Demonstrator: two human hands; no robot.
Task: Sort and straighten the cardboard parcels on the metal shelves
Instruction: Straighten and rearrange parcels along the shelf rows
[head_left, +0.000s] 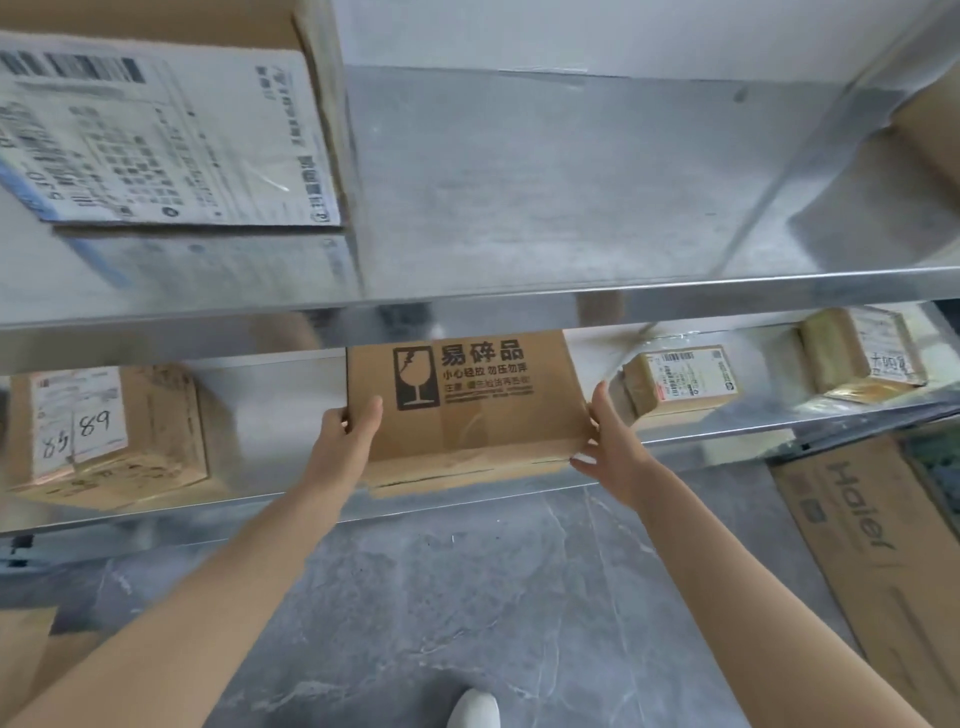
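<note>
A brown cardboard parcel (483, 405) printed with a broken-glass fragile mark sits at the front of the lower metal shelf (727, 431), its front edge overhanging slightly. My left hand (348, 431) grips its front left corner, thumb on top. My right hand (608, 436) holds the front right corner, fingers along the side. Other parcels share this shelf: one with "89" labels (114, 431) at the left, a small labelled one (680, 384) to the right, another (862, 353) further right. A large labelled parcel (166, 135) sits on the upper shelf (571, 182).
A long Haier carton (883, 571) leans on the grey floor at the right. Another cardboard piece (26, 654) lies at lower left. A white shoe tip (472, 709) shows at the bottom. A parcel corner (930, 135) shows at the upper shelf's right end.
</note>
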